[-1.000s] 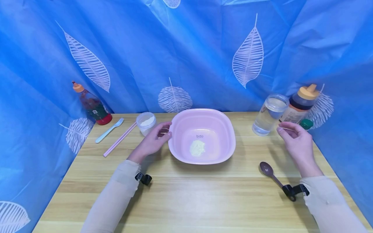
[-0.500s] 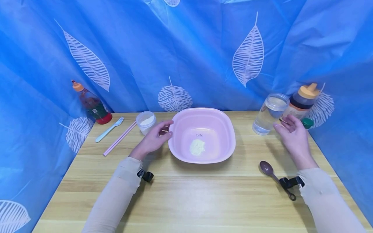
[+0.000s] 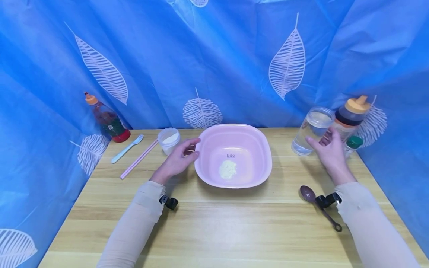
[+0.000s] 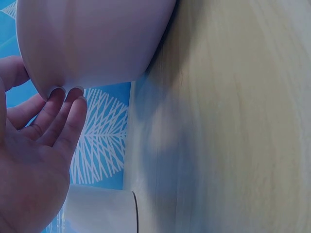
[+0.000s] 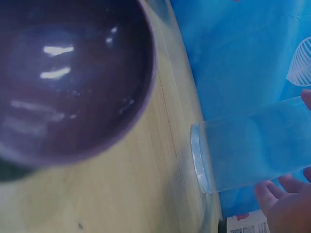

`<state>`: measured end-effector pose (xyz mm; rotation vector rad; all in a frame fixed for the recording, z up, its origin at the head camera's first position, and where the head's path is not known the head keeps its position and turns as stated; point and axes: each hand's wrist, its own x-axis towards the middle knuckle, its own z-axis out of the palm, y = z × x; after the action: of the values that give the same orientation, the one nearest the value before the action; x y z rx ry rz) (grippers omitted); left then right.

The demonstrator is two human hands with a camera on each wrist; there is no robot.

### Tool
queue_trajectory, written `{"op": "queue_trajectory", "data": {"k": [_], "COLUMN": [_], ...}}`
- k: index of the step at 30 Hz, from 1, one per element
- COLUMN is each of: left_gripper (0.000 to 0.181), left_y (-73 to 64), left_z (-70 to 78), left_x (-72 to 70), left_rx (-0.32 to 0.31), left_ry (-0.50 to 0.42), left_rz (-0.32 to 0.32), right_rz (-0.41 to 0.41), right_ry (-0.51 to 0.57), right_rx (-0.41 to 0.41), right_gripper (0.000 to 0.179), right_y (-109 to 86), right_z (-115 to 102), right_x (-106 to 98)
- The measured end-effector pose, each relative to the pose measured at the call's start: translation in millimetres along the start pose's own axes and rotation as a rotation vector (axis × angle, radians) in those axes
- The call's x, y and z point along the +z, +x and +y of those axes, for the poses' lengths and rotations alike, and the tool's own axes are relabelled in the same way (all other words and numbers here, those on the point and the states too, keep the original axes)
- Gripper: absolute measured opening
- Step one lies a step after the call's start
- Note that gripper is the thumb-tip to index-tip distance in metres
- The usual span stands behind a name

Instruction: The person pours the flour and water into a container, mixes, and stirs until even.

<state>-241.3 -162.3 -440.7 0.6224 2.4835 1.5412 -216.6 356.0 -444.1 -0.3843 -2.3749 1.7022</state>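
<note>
My left hand (image 3: 175, 162) holds the left rim of a pink plastic basin (image 3: 264, 163), fingertips against its outer wall in the left wrist view. A small heap of white powder (image 3: 228, 169) lies on the basin floor. Over on the right, my right hand (image 3: 330, 154) is at a clear jar of water (image 3: 304, 136). Thumb and fingers lie on either side of this jar (image 5: 257, 145) in the right wrist view, spread around it; whether they press on it is hard to tell. A brown spoon (image 3: 307, 193) lies below the right wrist.
Left of the basin stand a small jar of white powder (image 3: 169, 139), pink chopsticks (image 3: 139, 159), a light blue fork (image 3: 126, 149) and a red sauce bottle (image 3: 108, 121). Behind the right hand are a dark sauce bottle (image 3: 350, 115) and a green-capped bottle (image 3: 353, 143). Blue curtain (image 3: 234, 67) surrounds the table.
My right hand has moved left from beside the bottles to the water jar, its thumb now in front of it. The left hand stays on the basin rim.
</note>
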Motion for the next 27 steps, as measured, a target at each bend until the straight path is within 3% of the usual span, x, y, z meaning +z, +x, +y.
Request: {"op": "queue_trajectory", "data": {"k": [7, 16, 27], "left_gripper": [0.056, 0.056, 0.056], "left_y": [-0.8, -0.1, 0.2], "left_z": [-0.9, -2.1, -2.1], "left_x": [-0.9, -1.1, -1.7], "left_rx": [-0.008, 0.018, 0.008], "left_ry": [-0.009, 0.031, -0.004], "left_rz": [0.001, 0.007, 0.003], "right_rz": [0.016, 0.044, 0.09], "right_ry": [-0.017, -0.062, -0.083], "right_rx": [0.036, -0.065, -0.036], "right_gripper": [0.099, 0.1, 0.108], "right_y": [8.3, 16.7, 22.8], "right_z": [1, 3, 4], "right_x": [3, 11, 17]}}
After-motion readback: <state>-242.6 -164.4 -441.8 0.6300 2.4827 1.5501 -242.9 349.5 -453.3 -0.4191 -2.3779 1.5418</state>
